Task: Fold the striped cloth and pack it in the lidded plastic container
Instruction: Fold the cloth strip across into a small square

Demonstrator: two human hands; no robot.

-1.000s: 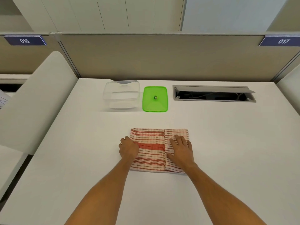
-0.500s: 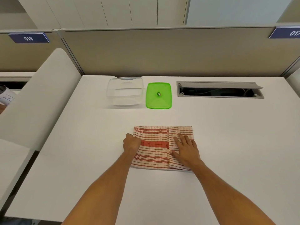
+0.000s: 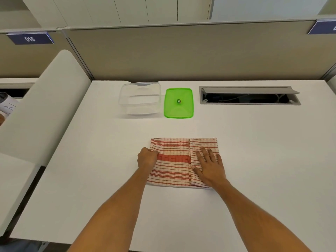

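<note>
A red-and-white striped cloth (image 3: pixel 174 168) lies folded into a rectangle on the white desk (image 3: pixel 254 160), with a flap folded over its right part. My left hand (image 3: pixel 147 158) is curled at the cloth's left edge and pinches it. My right hand (image 3: pixel 209 165) lies flat, fingers spread, pressing the right flap down. Farther back stands the clear plastic container (image 3: pixel 140 99), lidless and with nothing in it. Its green lid (image 3: pixel 179 103) lies flat just to the container's right.
A cable slot with a raised grey flap (image 3: pixel 249 95) is set into the desk at the back right. A beige partition (image 3: pixel 181 51) closes the far edge. A white divider panel (image 3: pixel 36 113) borders the desk on the left.
Both hands stay on the cloth in nearly the same places. The left hand has curled tighter on the left edge. The camera has tilted, shifting the scene slightly.
</note>
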